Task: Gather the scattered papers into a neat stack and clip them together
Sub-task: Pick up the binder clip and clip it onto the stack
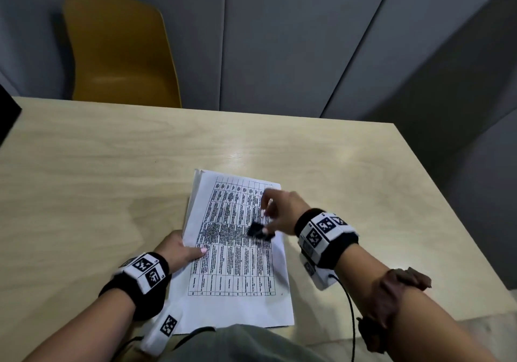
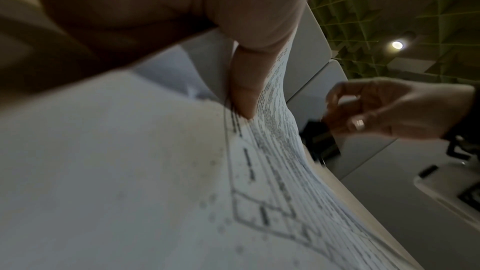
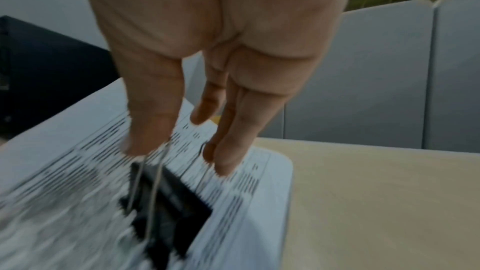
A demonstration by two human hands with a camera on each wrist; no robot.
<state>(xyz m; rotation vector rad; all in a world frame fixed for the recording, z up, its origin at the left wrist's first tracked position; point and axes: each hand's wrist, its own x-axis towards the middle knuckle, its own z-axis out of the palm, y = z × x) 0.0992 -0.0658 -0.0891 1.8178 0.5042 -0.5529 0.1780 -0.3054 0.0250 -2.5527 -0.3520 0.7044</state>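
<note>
Stack of printed papers (image 1: pixel 237 252) lying flat on a pale wooden worktop (image 1: pixel 84 166), near the front edge, sheets roughly squared with a few edges fanned at the far left corner. Left hand (image 1: pixel 181 249) pinching the stack's left edge, thumb on top, fingers beneath, lifting that edge a little. Right hand (image 1: pixel 277 213) above the middle of the top sheet, thumb and fingertips pinching the wire handles of a black binder clip (image 1: pixel 260 230); blurred by motion.

Paper likely light, thin and floppy, apt to slide sheet over sheet; best held firmly at one edge while the clip goes on. Clip likely stiff and springy, best squeezed by its wire handles.

Smooth, slightly glossy surface. Yellow chair (image 1: pixel 117 51) beyond the far edge, grey wall panels (image 1: pixel 307 40) behind.
</note>
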